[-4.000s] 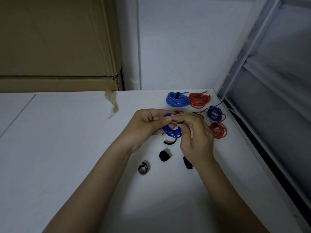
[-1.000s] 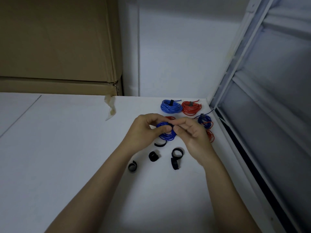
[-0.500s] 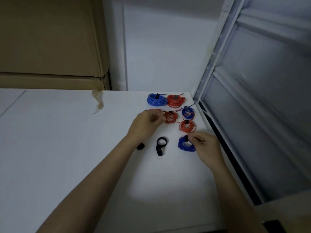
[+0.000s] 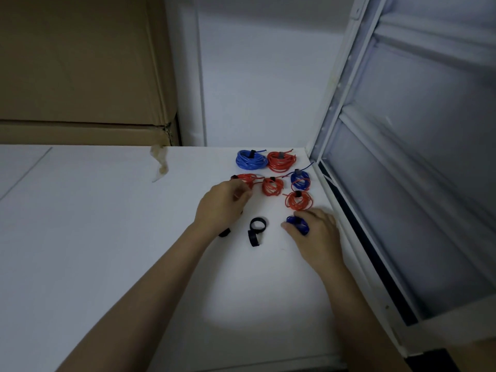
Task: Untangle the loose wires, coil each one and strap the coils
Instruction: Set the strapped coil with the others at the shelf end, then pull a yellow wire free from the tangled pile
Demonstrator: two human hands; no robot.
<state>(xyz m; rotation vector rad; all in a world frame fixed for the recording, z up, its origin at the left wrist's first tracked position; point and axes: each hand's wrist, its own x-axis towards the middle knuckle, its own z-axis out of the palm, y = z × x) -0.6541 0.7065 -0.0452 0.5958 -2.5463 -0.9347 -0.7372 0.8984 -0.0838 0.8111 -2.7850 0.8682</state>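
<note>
My right hand (image 4: 312,232) rested on the small blue coil (image 4: 297,224), fingers curled over it against the white table (image 4: 107,237). My left hand (image 4: 222,205) pinched the red wire coil (image 4: 247,179) just beyond its fingertips. I judged these coils light and springy, apt to spread open, so best gripped across the bundled turns. Two black straps (image 4: 257,230) lay between my hands.

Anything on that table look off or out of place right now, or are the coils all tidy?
Mostly tidy. The red coil at the left hand looks looser than the rest, with a strand trailing to the neighbouring red coil. A torn strip of tape hangs off the cardboard box corner.
</note>
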